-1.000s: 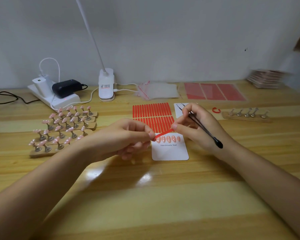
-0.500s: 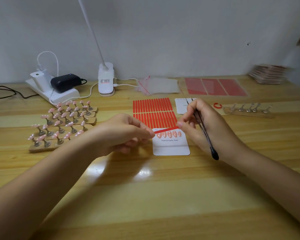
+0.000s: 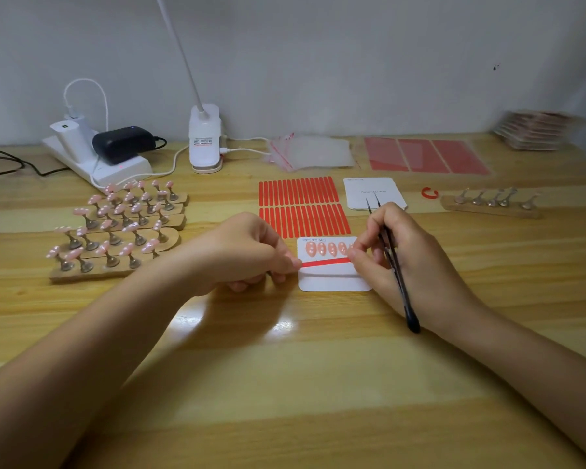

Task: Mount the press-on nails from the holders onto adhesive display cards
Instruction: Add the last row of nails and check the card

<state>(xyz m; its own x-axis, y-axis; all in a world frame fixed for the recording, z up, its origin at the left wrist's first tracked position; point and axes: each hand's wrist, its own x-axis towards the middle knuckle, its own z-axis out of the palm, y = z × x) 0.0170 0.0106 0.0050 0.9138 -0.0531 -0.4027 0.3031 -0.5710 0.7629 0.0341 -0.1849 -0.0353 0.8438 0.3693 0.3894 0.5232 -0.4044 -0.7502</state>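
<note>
Left hand [image 3: 247,252]: fingers curled, pinching left end of red strip [image 3: 325,263]. Right hand [image 3: 410,262]: fingertips pinch the strip's right end; tweezers [image 3: 391,258] tucked in the same hand, tips pointing far. Strip stretched across white card [image 3: 332,282], below a row of pink nails [image 3: 325,248] at the card's far edge. Holders [image 3: 115,228] loaded with pink nails stand at left. Strip sheet [image 3: 301,206] lies just beyond the card; spare cards [image 3: 374,192] to its right. Bare holder [image 3: 491,203] at far right.
</note>
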